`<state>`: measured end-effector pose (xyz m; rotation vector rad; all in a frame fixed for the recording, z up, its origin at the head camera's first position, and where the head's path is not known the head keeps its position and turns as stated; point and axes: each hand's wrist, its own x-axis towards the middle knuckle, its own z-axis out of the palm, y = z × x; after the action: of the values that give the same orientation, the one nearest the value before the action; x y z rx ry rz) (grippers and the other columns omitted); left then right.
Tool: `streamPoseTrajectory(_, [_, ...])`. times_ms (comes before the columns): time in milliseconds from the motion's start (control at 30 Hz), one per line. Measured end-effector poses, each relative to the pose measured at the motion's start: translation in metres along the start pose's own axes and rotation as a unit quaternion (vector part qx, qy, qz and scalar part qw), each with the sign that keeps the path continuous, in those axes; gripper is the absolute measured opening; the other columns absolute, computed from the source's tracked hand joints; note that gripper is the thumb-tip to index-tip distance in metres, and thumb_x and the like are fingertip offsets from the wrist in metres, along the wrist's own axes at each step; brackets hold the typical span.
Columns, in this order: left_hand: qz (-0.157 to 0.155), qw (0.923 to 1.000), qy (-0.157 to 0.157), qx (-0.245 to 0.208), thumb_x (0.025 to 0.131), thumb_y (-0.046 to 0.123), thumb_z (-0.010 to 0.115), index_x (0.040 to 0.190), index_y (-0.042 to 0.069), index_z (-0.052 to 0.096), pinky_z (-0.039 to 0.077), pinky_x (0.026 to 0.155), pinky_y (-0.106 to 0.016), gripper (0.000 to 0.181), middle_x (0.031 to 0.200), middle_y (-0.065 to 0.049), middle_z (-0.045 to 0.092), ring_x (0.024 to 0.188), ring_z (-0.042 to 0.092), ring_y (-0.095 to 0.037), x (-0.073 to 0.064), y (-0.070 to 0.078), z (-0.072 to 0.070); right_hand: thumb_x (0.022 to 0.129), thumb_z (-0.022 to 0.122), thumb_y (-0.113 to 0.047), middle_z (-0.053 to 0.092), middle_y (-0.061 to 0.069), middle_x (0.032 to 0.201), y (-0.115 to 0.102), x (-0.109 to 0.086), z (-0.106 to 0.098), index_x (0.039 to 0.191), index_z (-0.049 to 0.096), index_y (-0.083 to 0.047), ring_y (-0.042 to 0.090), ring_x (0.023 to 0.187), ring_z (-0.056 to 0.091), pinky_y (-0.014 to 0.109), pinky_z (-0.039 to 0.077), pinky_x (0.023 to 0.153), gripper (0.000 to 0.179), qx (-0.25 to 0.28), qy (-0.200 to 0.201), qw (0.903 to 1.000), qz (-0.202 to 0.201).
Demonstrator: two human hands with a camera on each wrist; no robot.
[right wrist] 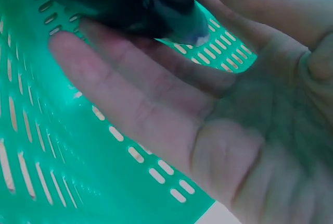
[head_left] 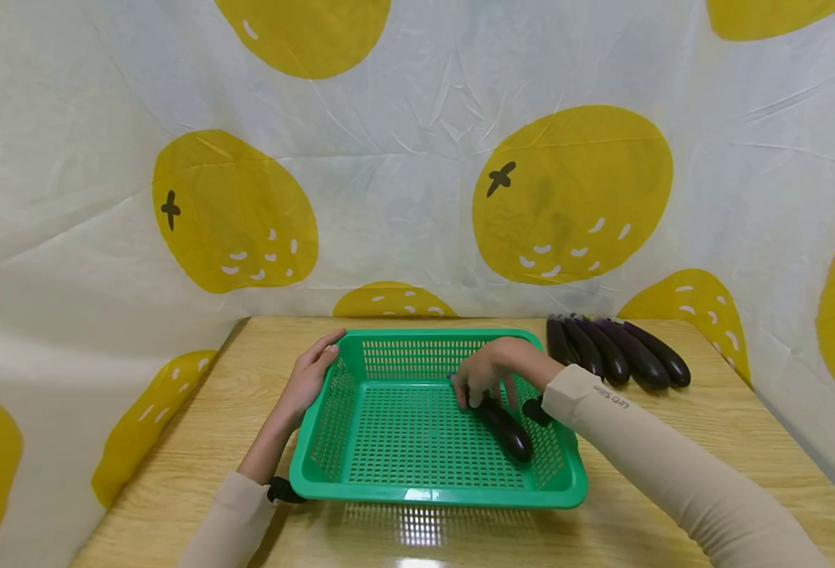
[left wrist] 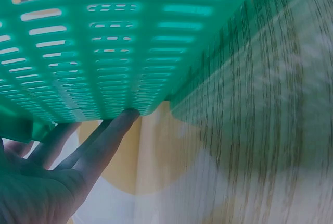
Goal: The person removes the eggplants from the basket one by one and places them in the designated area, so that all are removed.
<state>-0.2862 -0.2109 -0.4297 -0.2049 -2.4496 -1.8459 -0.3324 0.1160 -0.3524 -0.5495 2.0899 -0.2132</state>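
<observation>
A green plastic basket (head_left: 431, 495) with slotted walls stands on the wooden table. At its left side my left hand (head_left: 311, 379) holds the rim, thumb over the top. The left wrist view shows that hand's fingers (left wrist: 104, 146) along the slotted outer wall. Inside the basket, toward the right, lies one dark purple eggplant (head_left: 505, 432), slanted. My right hand (head_left: 491, 371) reaches in from above and grips it near the stem end. From the right wrist, the eggplant (right wrist: 119, 0) shows between thumb and fingers, with fairly straight fingers (right wrist: 130, 94) below it.
Several more eggplants (head_left: 623, 355) lie side by side on the table (head_left: 729, 426), just beyond the basket's right back corner. A white cloth (head_left: 403, 213) printed with yellow fruit hangs behind the table and at its sides.
</observation>
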Motion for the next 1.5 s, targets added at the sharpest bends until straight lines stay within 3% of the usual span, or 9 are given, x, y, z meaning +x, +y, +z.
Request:
streamPoseTrajectory(233, [-0.005, 1.0000, 0.003, -0.005, 0.114, 0.034, 0.039, 0.159, 0.018, 0.043, 0.048, 0.097, -0.027, 0.049, 0.153, -0.016, 0.055, 0.132, 0.057, -0.034, -0.001, -0.001, -0.001, 0.108, 0.054, -0.015, 0.053, 0.011, 0.144, -0.004, 0.000, 0.005, 0.127, 0.068, -0.020, 0.039, 0.121, 0.061, 0.052, 0.059, 0.091, 0.024, 0.000, 0.035, 0.9991, -0.022])
streamPoseTrajectory(467, [-0.004, 1.0000, 0.005, -0.002, 0.113, 0.037, 0.041, 0.160, 0.017, 0.042, 0.046, 0.100, -0.027, 0.051, 0.155, -0.017, 0.052, 0.133, 0.055, -0.030, -0.002, -0.001, 0.000, 0.108, 0.054, -0.014, 0.055, 0.015, 0.146, -0.006, -0.002, 0.005, 0.124, 0.070, -0.025, 0.043, 0.123, 0.061, 0.054, 0.060, 0.085, 0.026, -0.004, 0.010, 0.9999, 0.005])
streamPoseTrajectory(833, [-0.009, 0.9998, 0.002, -0.018, 0.113, 0.036, 0.041, 0.159, 0.018, 0.043, 0.047, 0.098, -0.026, 0.049, 0.155, -0.016, 0.053, 0.133, 0.055, -0.033, -0.002, -0.001, 0.000, 0.108, 0.053, -0.014, 0.057, 0.015, 0.144, -0.006, -0.005, 0.008, 0.117, 0.075, -0.024, 0.040, 0.110, 0.065, 0.061, 0.057, 0.092, 0.025, -0.010, -0.005, 0.9997, 0.022])
streamPoseTrajectory(967, [-0.006, 0.9998, 0.003, -0.016, 0.113, 0.035, 0.042, 0.159, 0.018, 0.044, 0.046, 0.105, -0.033, 0.049, 0.156, -0.015, 0.051, 0.136, 0.054, -0.034, -0.001, 0.000, 0.000, 0.108, 0.054, -0.015, 0.054, 0.018, 0.146, -0.005, -0.003, 0.008, 0.114, 0.075, -0.023, 0.038, 0.104, 0.066, 0.060, 0.057, 0.090, 0.024, -0.010, -0.005, 0.9997, 0.021])
streamPoseTrajectory(1100, [0.003, 0.9999, 0.001, -0.010, 0.113, 0.034, 0.042, 0.159, 0.016, 0.043, 0.038, 0.116, -0.049, 0.050, 0.159, -0.014, 0.048, 0.142, 0.049, -0.035, 0.000, 0.000, 0.001, 0.107, 0.055, -0.017, 0.057, 0.017, 0.137, -0.003, -0.001, 0.010, 0.109, 0.075, -0.020, 0.038, 0.100, 0.066, 0.061, 0.058, 0.088, 0.019, -0.020, -0.002, 0.9998, 0.009])
streamPoseTrajectory(1200, [0.004, 0.9999, -0.002, -0.010, 0.113, 0.034, 0.041, 0.160, 0.014, 0.041, 0.036, 0.117, -0.052, 0.051, 0.160, -0.014, 0.047, 0.143, 0.049, -0.035, 0.000, 0.001, 0.001, 0.107, 0.056, -0.019, 0.058, 0.012, 0.126, -0.004, -0.002, 0.011, 0.106, 0.074, -0.016, 0.039, 0.099, 0.066, 0.062, 0.058, 0.087, 0.018, -0.023, -0.003, 0.9997, 0.002])
streamPoseTrajectory(1500, [-0.008, 0.9998, 0.002, -0.017, 0.113, 0.036, 0.042, 0.158, 0.021, 0.045, 0.045, 0.105, -0.035, 0.048, 0.155, -0.016, 0.053, 0.135, 0.056, -0.034, 0.001, 0.001, 0.000, 0.109, 0.053, -0.023, 0.060, 0.006, 0.105, -0.004, -0.009, 0.009, 0.109, 0.071, -0.013, 0.031, 0.089, 0.067, 0.058, 0.060, 0.084, 0.021, -0.033, -0.005, 0.9991, -0.024])
